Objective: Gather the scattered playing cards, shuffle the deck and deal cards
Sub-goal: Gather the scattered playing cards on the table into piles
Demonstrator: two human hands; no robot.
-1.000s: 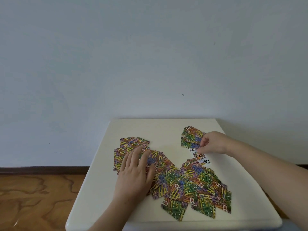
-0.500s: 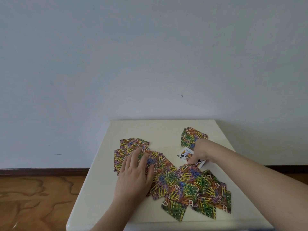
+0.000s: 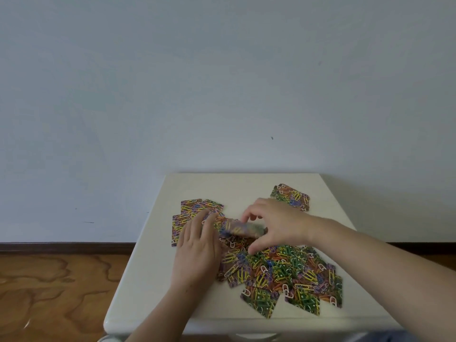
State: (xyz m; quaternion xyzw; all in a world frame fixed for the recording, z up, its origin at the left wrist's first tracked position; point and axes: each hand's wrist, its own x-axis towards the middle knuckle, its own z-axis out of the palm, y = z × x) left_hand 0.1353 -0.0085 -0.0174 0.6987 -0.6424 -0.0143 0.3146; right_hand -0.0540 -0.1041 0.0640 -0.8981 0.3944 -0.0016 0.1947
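Observation:
Playing cards with bright paperclip-pattern backs lie scattered face down on a small white table (image 3: 148, 280). A wide overlapping spread (image 3: 291, 275) covers the middle and front right. A small bunch (image 3: 291, 197) sits apart at the back right. Another group (image 3: 190, 209) lies at the left. My left hand (image 3: 197, 253) rests flat, fingers apart, on the left cards. My right hand (image 3: 276, 222) hovers over the middle, pinching a blurred card (image 3: 240, 229) between thumb and fingers, close to my left fingertips.
The table stands against a pale wall (image 3: 222, 82). A wooden floor (image 3: 49, 292) and a dark skirting board (image 3: 61, 246) lie to the left. Bare tabletop shows at the back middle, along the left side and along the front edge.
My right hand has left the back-right bunch and swept left to the middle carrying a card, which has turned from face up to pattern side. My left hand stayed flat on the left cards.

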